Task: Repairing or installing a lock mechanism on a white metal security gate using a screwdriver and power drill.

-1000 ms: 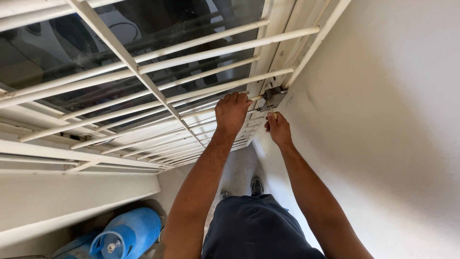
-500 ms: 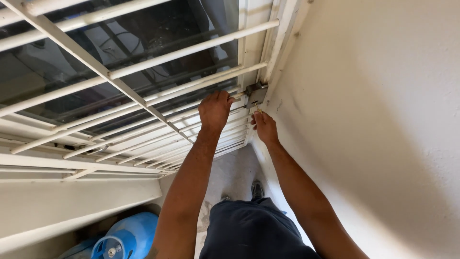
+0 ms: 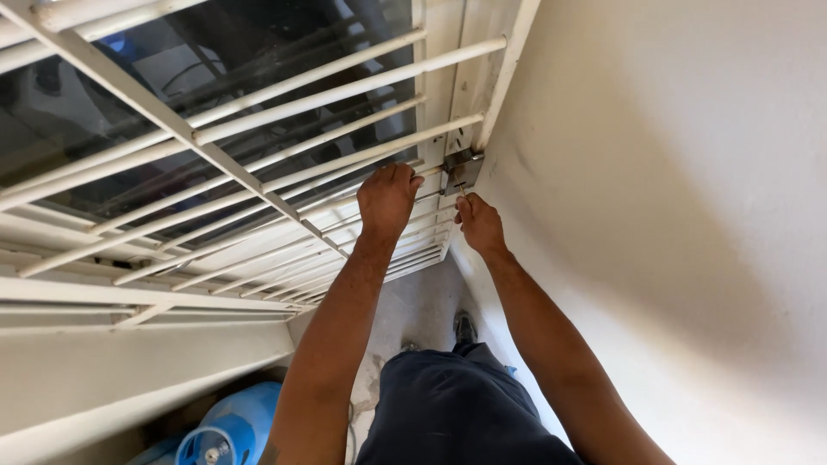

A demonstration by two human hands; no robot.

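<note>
**Both hands up at the gate lock**

Left hand (image 3: 388, 200) is wrapped tight round a white bar of the barred gate (image 3: 258, 185), fist closed, just beside the lock. Right hand (image 3: 480, 224) has its fingers pinched narrow on something small and thin, likely a key, poked up at the metal lock (image 3: 461, 170) — too small to say for sure. The lock sits at the gate's edge, hard against the pale wall (image 3: 672, 215). Compared with a second ago, the hands keep the same hold, left on the bar, right at the lock; only the view has swung, so the work is holding at the lock. Down below, dark trousers, one shoe (image 3: 465, 327) on the floor, and a blue gas cylinder (image 3: 228, 430) at lower left.
</note>
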